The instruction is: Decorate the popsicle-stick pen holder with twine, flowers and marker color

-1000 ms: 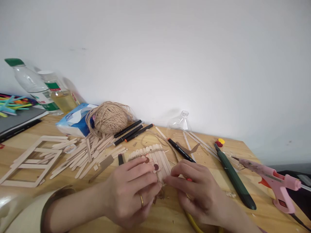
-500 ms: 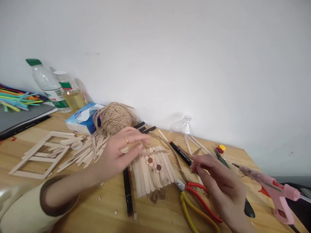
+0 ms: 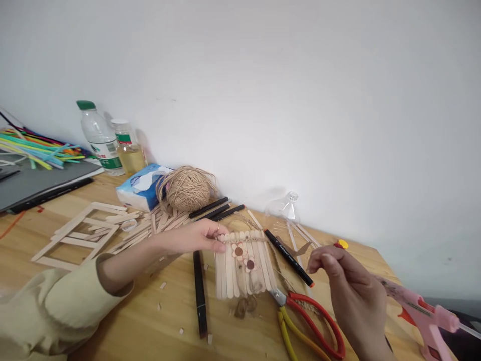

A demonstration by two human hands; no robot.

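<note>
A panel of pale craft sticks (image 3: 246, 273), with two flower shapes on its front and twine near its top, stands in the middle of the table. My left hand (image 3: 205, 235) pinches its upper left corner between thumb and fingers. To the right, my right hand (image 3: 349, 286) is held above the table beside a black marker (image 3: 287, 256), its fingertips pressed together; whether something thin is between them I cannot make out. Red and yellow handled pliers (image 3: 315, 318) lie between the panel and my right hand. Braided twine (image 3: 278, 258) runs behind the panel.
Another marker (image 3: 200, 296) lies left of the panel. Behind are a twine ball (image 3: 189, 189), tissue pack (image 3: 141, 188), bottles (image 3: 101, 138) and a clear plastic piece (image 3: 287, 208). Stick frames (image 3: 77, 233) lie left; a pink glue gun (image 3: 424, 316) lies right.
My left hand has lowered and taken hold of the panel's upper left corner. My right hand has shifted slightly right, and the view has moved a little.
</note>
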